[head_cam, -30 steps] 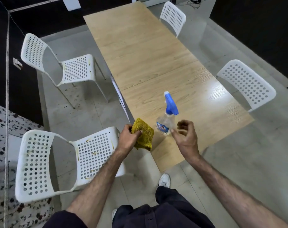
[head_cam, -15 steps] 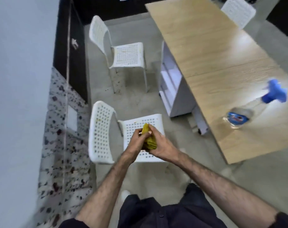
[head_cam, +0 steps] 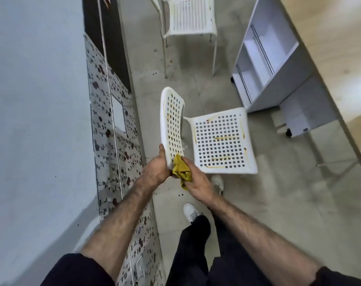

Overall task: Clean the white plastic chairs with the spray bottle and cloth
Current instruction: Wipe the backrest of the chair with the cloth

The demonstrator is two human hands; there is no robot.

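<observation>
A white perforated plastic chair (head_cam: 223,141) stands on the floor just ahead of me, with yellow streaks on its seat and backrest. My left hand (head_cam: 155,169) grips the near edge of the backrest. My right hand (head_cam: 196,183) holds a bunched yellow cloth (head_cam: 180,169) against the lower part of the backrest, right beside my left hand. The spray bottle is out of view.
A second white chair (head_cam: 191,17) stands farther ahead. A white shelf unit on castors (head_cam: 278,75) sits under the wooden table (head_cam: 344,48) at the right. A flowered wall panel (head_cam: 113,141) and grey wall run along the left. My shoes are on the grey floor (head_cam: 278,203).
I have turned away from the table and stepped up to the chair. The cloth passed into my right hand, my left hand took hold of the backrest, and the spray bottle left the view.
</observation>
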